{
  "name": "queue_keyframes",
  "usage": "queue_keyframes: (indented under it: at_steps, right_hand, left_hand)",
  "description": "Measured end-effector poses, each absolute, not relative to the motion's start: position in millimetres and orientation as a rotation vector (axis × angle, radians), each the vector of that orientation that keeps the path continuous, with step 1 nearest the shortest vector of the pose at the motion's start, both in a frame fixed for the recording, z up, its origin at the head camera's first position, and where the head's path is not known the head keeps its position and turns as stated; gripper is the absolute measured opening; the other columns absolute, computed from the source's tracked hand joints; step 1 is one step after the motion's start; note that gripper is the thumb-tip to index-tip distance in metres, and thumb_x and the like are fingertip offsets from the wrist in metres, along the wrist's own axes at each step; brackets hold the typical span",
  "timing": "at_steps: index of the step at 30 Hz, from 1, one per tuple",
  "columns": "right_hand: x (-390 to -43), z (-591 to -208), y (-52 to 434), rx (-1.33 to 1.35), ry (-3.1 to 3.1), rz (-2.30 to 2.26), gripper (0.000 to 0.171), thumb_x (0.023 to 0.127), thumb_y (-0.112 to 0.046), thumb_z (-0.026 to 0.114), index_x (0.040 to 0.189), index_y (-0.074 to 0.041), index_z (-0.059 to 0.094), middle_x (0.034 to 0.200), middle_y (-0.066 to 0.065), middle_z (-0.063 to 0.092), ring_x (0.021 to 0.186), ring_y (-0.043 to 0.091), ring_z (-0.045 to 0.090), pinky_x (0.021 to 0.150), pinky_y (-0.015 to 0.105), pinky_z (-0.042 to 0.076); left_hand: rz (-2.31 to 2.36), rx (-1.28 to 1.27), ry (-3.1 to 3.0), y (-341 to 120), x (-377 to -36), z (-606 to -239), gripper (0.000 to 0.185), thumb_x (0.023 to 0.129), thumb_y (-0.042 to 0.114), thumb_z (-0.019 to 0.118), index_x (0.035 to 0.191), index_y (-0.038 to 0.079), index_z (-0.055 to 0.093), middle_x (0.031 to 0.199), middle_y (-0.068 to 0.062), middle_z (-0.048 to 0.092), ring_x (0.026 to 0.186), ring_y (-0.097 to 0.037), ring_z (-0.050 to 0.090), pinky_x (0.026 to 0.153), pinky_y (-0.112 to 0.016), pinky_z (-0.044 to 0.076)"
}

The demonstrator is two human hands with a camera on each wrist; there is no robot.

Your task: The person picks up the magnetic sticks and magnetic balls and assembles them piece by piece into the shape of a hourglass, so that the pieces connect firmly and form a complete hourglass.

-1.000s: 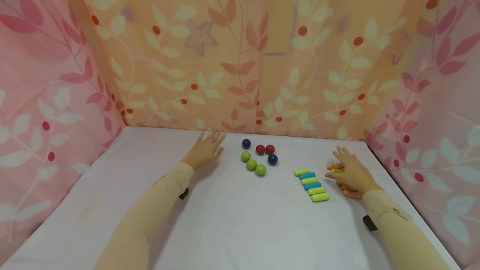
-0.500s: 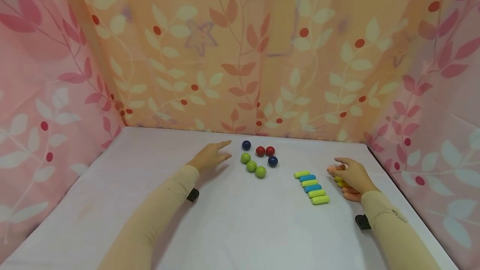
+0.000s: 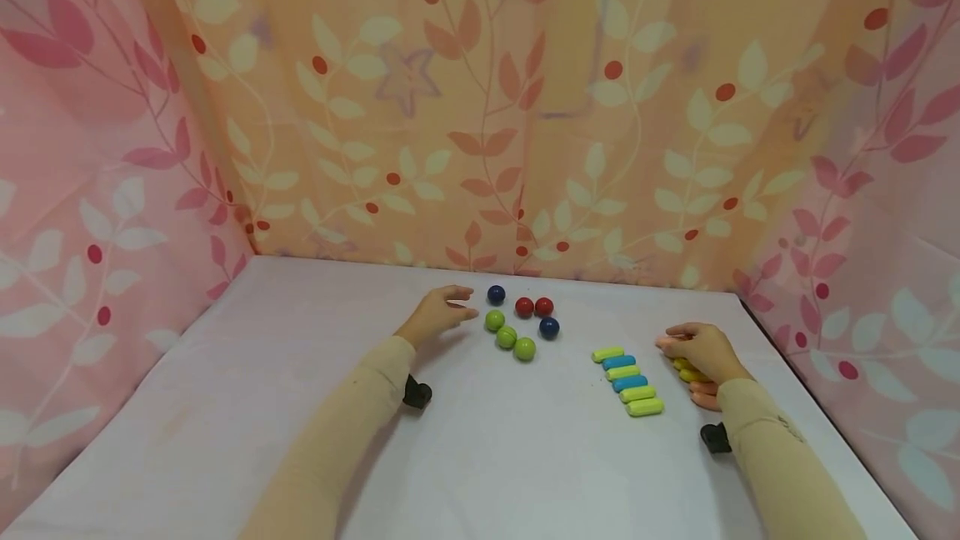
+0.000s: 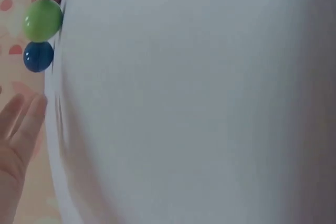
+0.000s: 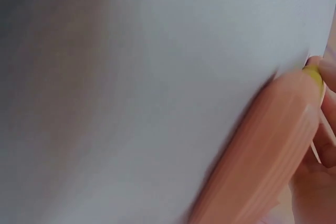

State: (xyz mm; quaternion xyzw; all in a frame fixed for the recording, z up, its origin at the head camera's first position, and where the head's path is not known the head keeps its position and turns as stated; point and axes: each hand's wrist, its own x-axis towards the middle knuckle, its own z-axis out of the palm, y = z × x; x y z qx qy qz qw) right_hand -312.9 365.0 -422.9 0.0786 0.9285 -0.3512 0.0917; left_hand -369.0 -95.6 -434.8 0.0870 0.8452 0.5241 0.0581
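Fingers curl over the yellow pegs

Since a second ago the right hand has curled its fingers onto yellow pegs at the tabletop's right edge, beside the peg row. Left hand, fingers relaxed and holding nothing, has neared the green balls.

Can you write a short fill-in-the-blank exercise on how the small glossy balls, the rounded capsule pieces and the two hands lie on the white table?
1. The number of green glossy balls near the left hand is ___.
2. The two red glossy balls lie side by side between two balls coloured ___.
3. In the row of rounded capsule pieces, green ones alternate with ones coloured ___.
4. The right hand curls over rounded pieces coloured ___.

Missing words: three; blue; blue; yellow.
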Motion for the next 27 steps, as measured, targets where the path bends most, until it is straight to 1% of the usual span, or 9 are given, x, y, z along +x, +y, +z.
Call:
queue_keyframes:
  at_steps: [5, 8, 10, 12, 17, 20, 22, 24, 27]
  right_hand:
    - [-318.7, -423.5, 362.2, 0.283, 2.710, -1.079, 0.064, 0.095, -0.047, 0.062, 0.141, -0.004, 0.051, 0.138, 0.024, 0.049, 0.106, 0.031, 0.049, 0.075, 0.030, 0.043]
    - [-322.3, -421.9, 359.7, 0.315, 2.689, -1.094, 0.065, 0.093, -0.049, 0.064, 0.139, -0.004, 0.052, 0.123, 0.020, 0.056, 0.096, 0.029, 0.052, 0.072, 0.031, 0.043]
    - [-324.1, -419.8, 357.4, 0.334, 2.685, -1.088, 0.067, 0.092, -0.052, 0.064, 0.138, -0.004, 0.053, 0.115, 0.016, 0.057, 0.091, 0.026, 0.053, 0.069, 0.031, 0.044]
    - [-325.3, -418.8, 355.3, 0.330, 2.699, -1.077, 0.069, 0.091, -0.054, 0.064, 0.136, -0.002, 0.054, 0.109, 0.015, 0.058, 0.086, 0.025, 0.054, 0.067, 0.030, 0.045]
    - [-324.1, -418.9, 353.5, 0.313, 2.724, -1.110, 0.070, 0.093, -0.057, 0.060, 0.138, -0.004, 0.053, 0.117, 0.016, 0.056, 0.092, 0.026, 0.053, 0.068, 0.030, 0.044]
    - [-323.1, -420.5, 350.9, 0.254, 2.773, -1.135, 0.069, 0.095, -0.058, 0.054, 0.140, -0.006, 0.052, 0.127, 0.018, 0.055, 0.101, 0.029, 0.051, 0.076, 0.032, 0.044]
    - [-321.8, -420.7, 348.6, 0.201, 2.818, -1.133, 0.069, 0.097, -0.058, 0.051, 0.141, -0.004, 0.052, 0.132, 0.020, 0.054, 0.105, 0.030, 0.050, 0.083, 0.034, 0.044]
    - [-320.6, -419.9, 345.6, 0.175, 2.847, -1.124, 0.069, 0.098, -0.057, 0.049, 0.140, -0.003, 0.052, 0.134, 0.022, 0.054, 0.106, 0.031, 0.050, 0.087, 0.037, 0.046]
    - [-318.3, -416.1, 341.0, 0.176, 2.855, -1.135, 0.070, 0.097, -0.060, 0.049, 0.141, -0.005, 0.052, 0.138, 0.021, 0.054, 0.109, 0.031, 0.051, 0.091, 0.041, 0.047]
  left_hand:
    - [1.671, 0.234, 2.412, -87.9, -370.1, -440.8, 0.053, 0.090, 0.019, 0.073, 0.138, 0.006, 0.056, 0.142, -0.014, 0.056, 0.123, -0.028, 0.061, 0.098, -0.037, 0.055]
    - [1.698, 0.217, 2.376, -84.1, -370.5, -442.7, 0.052, 0.090, 0.019, 0.073, 0.138, 0.007, 0.057, 0.141, -0.014, 0.056, 0.119, -0.026, 0.063, 0.100, -0.037, 0.054]
    - [1.706, 0.194, 2.367, -82.9, -371.3, -443.7, 0.051, 0.090, 0.019, 0.073, 0.137, 0.008, 0.058, 0.140, -0.012, 0.058, 0.116, -0.024, 0.064, 0.100, -0.037, 0.054]
    - [1.704, 0.176, 2.358, -82.0, -372.0, -444.3, 0.049, 0.090, 0.020, 0.073, 0.136, 0.010, 0.059, 0.139, -0.010, 0.059, 0.113, -0.022, 0.065, 0.101, -0.037, 0.053]
    - [1.709, 0.168, 2.326, -76.9, -375.1, -443.8, 0.047, 0.090, 0.019, 0.072, 0.134, 0.008, 0.060, 0.139, -0.011, 0.059, 0.114, -0.021, 0.065, 0.101, -0.037, 0.053]
    - [1.738, 0.154, 2.313, -73.9, -375.9, -443.1, 0.047, 0.089, 0.017, 0.073, 0.133, 0.005, 0.060, 0.137, -0.013, 0.059, 0.115, -0.022, 0.064, 0.100, -0.036, 0.054]
    - [1.745, 0.129, 2.313, -72.1, -376.0, -442.3, 0.047, 0.088, 0.016, 0.074, 0.131, 0.004, 0.061, 0.135, -0.014, 0.061, 0.114, -0.022, 0.064, 0.098, -0.035, 0.055]
    - [1.737, 0.116, 2.321, -70.2, -376.0, -441.2, 0.046, 0.088, 0.016, 0.075, 0.130, 0.004, 0.062, 0.133, -0.014, 0.062, 0.112, -0.022, 0.065, 0.097, -0.035, 0.055]
    - [1.716, 0.105, 2.327, -67.8, -376.5, -439.6, 0.046, 0.087, 0.018, 0.077, 0.129, 0.006, 0.063, 0.130, -0.012, 0.063, 0.111, -0.021, 0.064, 0.097, -0.035, 0.055]
